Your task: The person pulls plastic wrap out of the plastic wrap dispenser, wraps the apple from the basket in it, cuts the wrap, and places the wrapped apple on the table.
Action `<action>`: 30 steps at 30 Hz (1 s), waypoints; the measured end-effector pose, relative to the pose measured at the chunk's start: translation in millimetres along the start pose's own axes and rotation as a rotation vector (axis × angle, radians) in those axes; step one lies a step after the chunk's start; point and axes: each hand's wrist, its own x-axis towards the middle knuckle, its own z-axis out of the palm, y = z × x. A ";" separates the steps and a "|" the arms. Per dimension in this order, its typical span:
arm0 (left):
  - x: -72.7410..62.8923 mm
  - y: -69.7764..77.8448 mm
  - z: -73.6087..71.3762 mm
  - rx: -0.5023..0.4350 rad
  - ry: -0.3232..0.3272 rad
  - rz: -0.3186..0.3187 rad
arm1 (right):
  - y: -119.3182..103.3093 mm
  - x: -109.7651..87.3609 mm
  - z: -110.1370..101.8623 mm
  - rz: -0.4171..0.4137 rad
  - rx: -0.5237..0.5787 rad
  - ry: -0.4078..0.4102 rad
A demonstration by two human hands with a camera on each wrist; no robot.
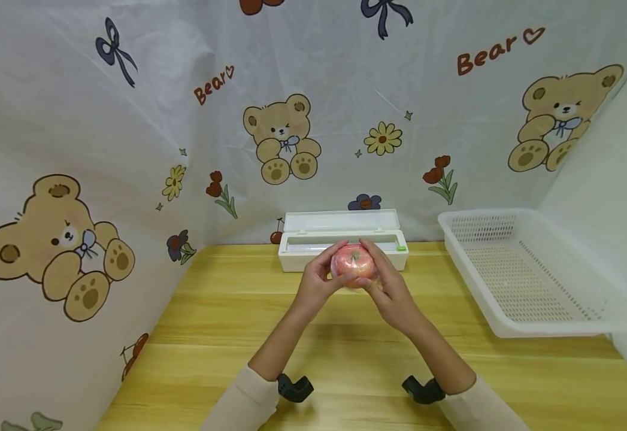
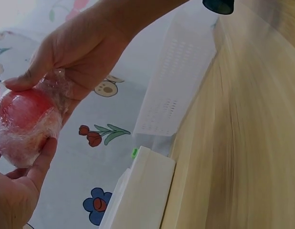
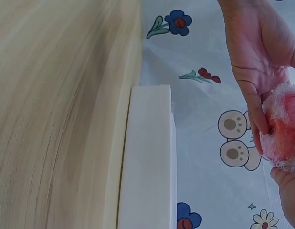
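Note:
A red apple [image 1: 354,263] wrapped in clear cling film is held up above the table between both hands. My left hand [image 1: 317,280] grips its left side, and my right hand [image 1: 390,290] grips the right side, with both thumbs on the near face. In the left wrist view the film lies crumpled over the apple [image 2: 26,114], bunched near the far hand. The right wrist view shows the wrapped apple [image 3: 286,126] at its right edge, fingers curled about it. Behind the hands stands a white cling film box [image 1: 342,260], lid raised, with a green slider at its right end.
A white perforated plastic basket [image 1: 512,326] sits at the right of the wooden table [image 1: 227,335]. A white cloth [image 1: 340,78] printed with bears and flowers hangs behind and along the left side. A black camera mount is on each wrist.

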 end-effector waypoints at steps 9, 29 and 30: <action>-1.3 -1.0 -2.6 0.034 -0.012 0.016 | 1.1 -2.4 1.6 -0.012 0.026 0.005; 2.2 3.3 -5.7 0.041 0.093 0.106 | 32.4 -1.1 5.7 -0.027 0.053 0.124; 2.1 3.4 -5.9 0.039 0.104 0.105 | 34.6 -2.3 6.8 -0.022 0.074 0.120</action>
